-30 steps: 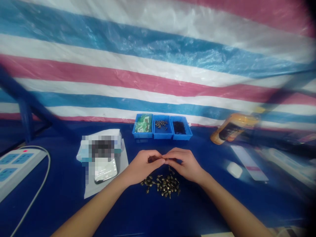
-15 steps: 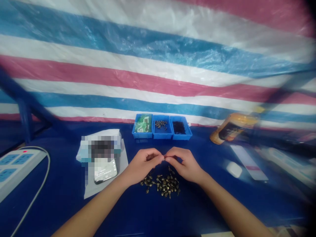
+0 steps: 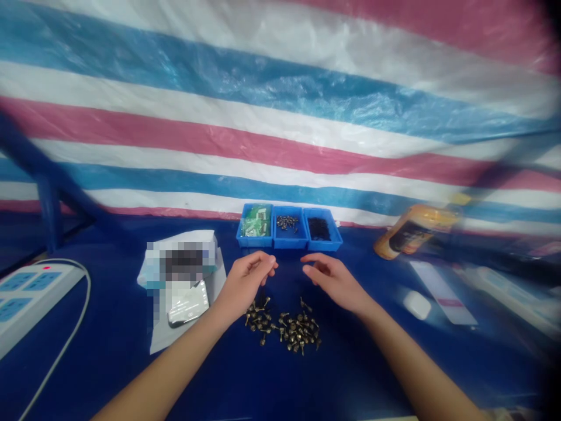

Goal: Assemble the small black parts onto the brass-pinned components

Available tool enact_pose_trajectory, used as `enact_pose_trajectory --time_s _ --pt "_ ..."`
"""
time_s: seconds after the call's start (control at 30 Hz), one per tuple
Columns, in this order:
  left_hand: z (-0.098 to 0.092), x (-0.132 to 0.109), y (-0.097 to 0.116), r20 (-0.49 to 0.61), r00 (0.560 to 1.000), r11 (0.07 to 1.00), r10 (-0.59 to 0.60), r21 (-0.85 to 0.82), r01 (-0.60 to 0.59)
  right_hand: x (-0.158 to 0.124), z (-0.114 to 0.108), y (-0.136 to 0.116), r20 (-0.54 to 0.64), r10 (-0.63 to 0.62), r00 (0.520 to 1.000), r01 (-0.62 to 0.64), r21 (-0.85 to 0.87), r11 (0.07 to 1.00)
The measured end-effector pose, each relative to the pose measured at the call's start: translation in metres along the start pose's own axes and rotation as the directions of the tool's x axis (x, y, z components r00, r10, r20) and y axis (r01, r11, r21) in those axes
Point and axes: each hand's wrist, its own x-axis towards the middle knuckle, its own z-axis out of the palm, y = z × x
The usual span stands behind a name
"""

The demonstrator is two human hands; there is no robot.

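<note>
Over the blue table [image 3: 280, 383], my left hand [image 3: 250, 282] is closed, its thumb pressed to the fingers. Whatever it may hold is too small or hidden to make out. Across a gap to the right is my right hand [image 3: 335, 282], with thumb and forefinger apart and nothing visible between them. Below and between the hands lies a loose pile of small brass-coloured metal parts with thin stems [image 3: 298, 332]. A smaller cluster of the same parts [image 3: 259, 318] lies nearest my left hand, partly covered by it.
Behind the hands stand three blue bins: one with green packets [image 3: 255, 241], one with small metal pieces [image 3: 290, 242], one with black pieces [image 3: 324, 244]. Left are a phone [image 3: 189, 305] and a power strip [image 3: 41, 298]. Right are a bottle [image 3: 414, 231] and a white case [image 3: 417, 305].
My hands were together, fingertips meeting above the pile. They have moved apart, the left to the left and the right slightly right, and the right thumb and forefinger have opened.
</note>
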Motion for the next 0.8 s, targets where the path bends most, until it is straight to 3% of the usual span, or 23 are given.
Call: enact_pose_trajectory --time_s 0.1,0.2,0.27,0.5,0.8 --pt "-0.001 0.000 -0.001 0.003 1.000 1.000 0.002 0.022 -0.002 -0.004 -0.007 0.005 0.164 -0.036 0.986 0.084 -0.296 0.951" --pt "0.000 0.000 0.000 0.015 1.000 0.999 0.001 0.043 -0.001 -0.006 -0.010 0.010 0.333 -0.018 0.943 0.153 -0.385 0.910" --pt "0.001 -0.001 0.000 0.024 1.000 0.998 0.007 0.062 -0.009 -0.006 -0.010 0.011 0.381 -0.025 0.924 0.192 -0.407 0.893" --pt "0.003 -0.002 -0.003 0.031 0.999 0.993 0.019 0.115 -0.022 -0.007 -0.002 0.008 0.361 -0.090 0.928 0.256 -0.443 0.859" --pt "0.003 -0.001 -0.002 0.034 0.998 0.989 0.045 0.138 -0.049 -0.007 0.018 0.007 0.284 -0.287 0.915 0.399 -0.533 0.746"
